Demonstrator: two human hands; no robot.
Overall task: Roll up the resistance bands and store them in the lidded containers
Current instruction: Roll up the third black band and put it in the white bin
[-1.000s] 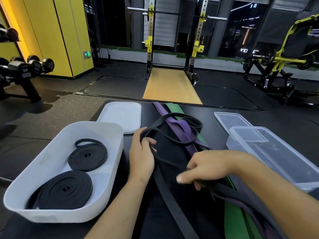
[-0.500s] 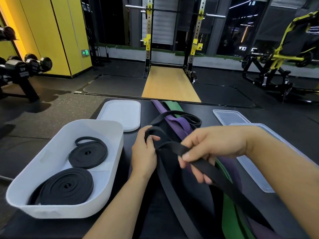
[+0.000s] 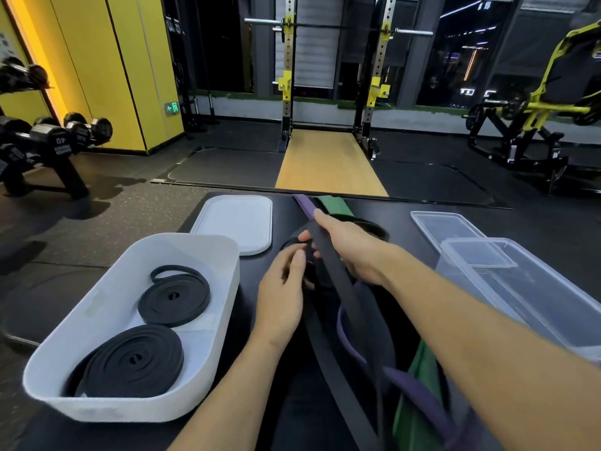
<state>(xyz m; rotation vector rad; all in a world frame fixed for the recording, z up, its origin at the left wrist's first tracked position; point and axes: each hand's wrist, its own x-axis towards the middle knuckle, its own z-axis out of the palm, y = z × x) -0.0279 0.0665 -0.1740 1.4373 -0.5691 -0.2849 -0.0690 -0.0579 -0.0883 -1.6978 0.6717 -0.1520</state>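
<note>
A wide black band [image 3: 338, 281] runs from the table's near edge up to both hands. My right hand [image 3: 344, 245] grips its far end and folds it over. My left hand [image 3: 286, 288] pinches the start of the roll just beside it. Under the black band lie a purple band [image 3: 406, 388] and a green band [image 3: 419, 408]. The white tub [image 3: 97, 307] at the left holds two rolled black bands [image 3: 175, 297], [image 3: 133, 359]. Its white lid [image 3: 237, 222] lies behind it.
A clear plastic box [image 3: 527, 297] stands at the right, its clear lid [image 3: 445, 222] behind it. The black table [image 3: 406, 203] ends just past the lids. Beyond are a dumbbell rack [image 3: 42, 144], a squat rack [image 3: 331, 79] and a yellow machine [image 3: 546, 102].
My right hand lifted the black band from the table and carried its end forward over my left hand. My left hand stayed put on the band's start.
</note>
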